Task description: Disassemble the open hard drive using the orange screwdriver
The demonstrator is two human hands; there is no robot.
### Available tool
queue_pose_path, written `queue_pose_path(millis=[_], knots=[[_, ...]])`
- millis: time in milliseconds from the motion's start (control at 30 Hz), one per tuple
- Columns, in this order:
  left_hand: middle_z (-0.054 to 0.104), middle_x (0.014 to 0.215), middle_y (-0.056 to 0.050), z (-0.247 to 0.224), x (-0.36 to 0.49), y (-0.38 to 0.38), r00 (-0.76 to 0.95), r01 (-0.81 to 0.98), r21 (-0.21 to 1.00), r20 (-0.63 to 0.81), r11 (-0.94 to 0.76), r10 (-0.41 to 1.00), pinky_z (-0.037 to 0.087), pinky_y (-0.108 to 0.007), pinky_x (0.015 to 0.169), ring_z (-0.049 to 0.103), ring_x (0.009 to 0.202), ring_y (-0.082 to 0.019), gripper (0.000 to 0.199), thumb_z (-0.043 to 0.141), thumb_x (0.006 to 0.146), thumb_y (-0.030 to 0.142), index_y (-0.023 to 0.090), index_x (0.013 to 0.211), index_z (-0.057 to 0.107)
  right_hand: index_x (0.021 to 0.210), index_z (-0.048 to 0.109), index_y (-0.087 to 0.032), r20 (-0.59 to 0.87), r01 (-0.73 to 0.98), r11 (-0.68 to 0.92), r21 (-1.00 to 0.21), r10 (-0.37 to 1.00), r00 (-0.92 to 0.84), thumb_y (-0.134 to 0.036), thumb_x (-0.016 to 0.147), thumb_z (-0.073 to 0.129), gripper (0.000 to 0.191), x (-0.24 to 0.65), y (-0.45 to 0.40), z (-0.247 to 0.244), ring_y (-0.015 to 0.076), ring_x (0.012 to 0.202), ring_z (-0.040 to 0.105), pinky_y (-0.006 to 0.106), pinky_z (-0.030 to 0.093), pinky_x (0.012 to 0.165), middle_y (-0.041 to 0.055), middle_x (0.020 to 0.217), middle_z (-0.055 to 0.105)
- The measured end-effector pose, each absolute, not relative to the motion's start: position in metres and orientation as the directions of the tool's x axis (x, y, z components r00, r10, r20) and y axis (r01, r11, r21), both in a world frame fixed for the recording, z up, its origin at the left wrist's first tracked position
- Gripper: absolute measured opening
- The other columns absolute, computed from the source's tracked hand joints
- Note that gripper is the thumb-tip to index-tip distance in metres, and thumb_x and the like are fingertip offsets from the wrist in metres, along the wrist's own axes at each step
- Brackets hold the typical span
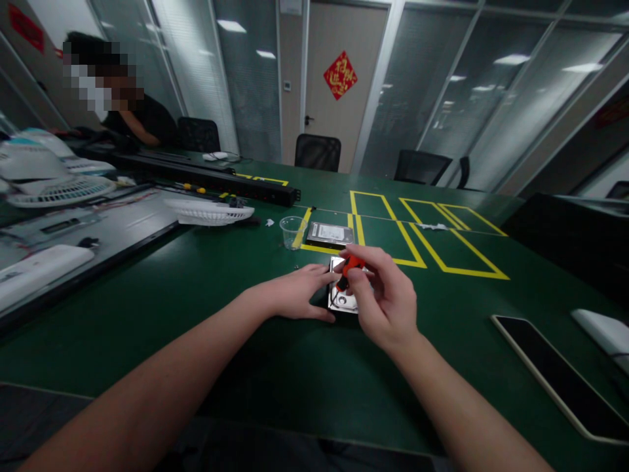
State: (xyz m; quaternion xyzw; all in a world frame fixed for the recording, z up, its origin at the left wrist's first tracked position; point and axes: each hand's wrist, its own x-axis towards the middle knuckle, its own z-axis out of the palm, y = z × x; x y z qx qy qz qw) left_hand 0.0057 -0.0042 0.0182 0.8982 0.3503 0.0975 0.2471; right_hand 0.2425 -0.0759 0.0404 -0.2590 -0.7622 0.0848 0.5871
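A hard drive [345,302] with a shiny metal face lies on the green table in front of me. My left hand [305,292] grips its left side, thumb by the near edge and fingers toward the far edge. In my right hand [388,298], a screwdriver [350,267] with a red-orange and black handle is held between thumb and fingers. It is tilted, with the shaft pointing down at the drive's left part; the exact contact of its tip is unclear. My right hand covers the drive's right side. Another hard drive [330,233], label up, lies just beyond.
A clear plastic cup [293,233] stands left of the far drive. Yellow tape rectangles [426,263] mark the table. At right lie a phone [560,377] and a white device [602,333]. Fan parts [211,211] and a long black bar [255,187] occupy the left; a person [142,118] sits beyond.
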Motion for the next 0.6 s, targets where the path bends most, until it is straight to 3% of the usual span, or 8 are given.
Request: queue_pose_path(millis=[100, 233, 367, 500, 600], knots=[[0.070, 0.186, -0.019, 0.020, 0.006, -0.005, 0.732, 0.586, 0.504, 0.005, -0.634, 0.681, 0.051, -0.067, 0.152, 0.058, 0.182, -0.054, 0.092, 0.105, 0.100, 0.067, 0.028, 0.177, 0.072, 0.166, 0.082, -0.035, 0.837, 0.247, 0.851, -0.464, 0.512, -0.192, -0.026, 0.133, 0.058, 0.042, 0.244, -0.075, 0.037, 0.0294, 0.119, 0.094, 0.057, 0.082, 0.111, 0.0127, 0.156, 0.091], [0.070, 0.186, -0.020, 0.019, 0.006, -0.005, 0.723, 0.606, 0.497, -0.017, -0.622, 0.690, 0.052, -0.067, 0.151, 0.059, 0.181, -0.053, 0.092, 0.104, 0.102, 0.068, 0.026, 0.177, 0.071, 0.168, 0.082, -0.034, 0.841, 0.249, 0.855, -0.454, 0.504, -0.196, -0.024, 0.133, 0.056, 0.044, 0.245, -0.073, 0.036, 0.0313, 0.125, 0.094, 0.060, 0.079, 0.119, 0.0132, 0.157, 0.090], [0.067, 0.191, -0.020, 0.014, 0.005, -0.003, 0.729, 0.586, 0.492, 0.025, -0.643, 0.684, 0.048, -0.067, 0.154, 0.058, 0.183, -0.051, 0.097, 0.107, 0.101, 0.065, 0.027, 0.181, 0.068, 0.162, 0.082, -0.034, 0.877, 0.278, 0.880, -0.386, 0.443, -0.185, -0.021, 0.129, 0.066, 0.039, 0.243, -0.071, 0.038, 0.0322, 0.136, 0.090, 0.055, 0.079, 0.114, 0.0122, 0.151, 0.091], [0.069, 0.190, -0.018, 0.010, 0.003, -0.002, 0.748, 0.554, 0.505, 0.047, -0.662, 0.662, 0.048, -0.065, 0.154, 0.056, 0.185, -0.050, 0.100, 0.104, 0.103, 0.065, 0.031, 0.187, 0.064, 0.156, 0.080, -0.033, 0.891, 0.297, 0.888, -0.352, 0.415, -0.183, -0.020, 0.125, 0.074, 0.034, 0.241, -0.070, 0.040, 0.0303, 0.128, 0.088, 0.047, 0.078, 0.097, 0.0115, 0.142, 0.089], [0.069, 0.189, -0.018, 0.011, 0.002, -0.001, 0.746, 0.555, 0.510, 0.043, -0.657, 0.664, 0.049, -0.066, 0.152, 0.058, 0.184, -0.051, 0.100, 0.103, 0.102, 0.068, 0.031, 0.187, 0.064, 0.150, 0.080, -0.032, 0.895, 0.304, 0.890, -0.340, 0.406, -0.186, -0.019, 0.122, 0.078, 0.031, 0.241, -0.071, 0.042, 0.0296, 0.124, 0.088, 0.046, 0.078, 0.095, 0.0100, 0.136, 0.088]])
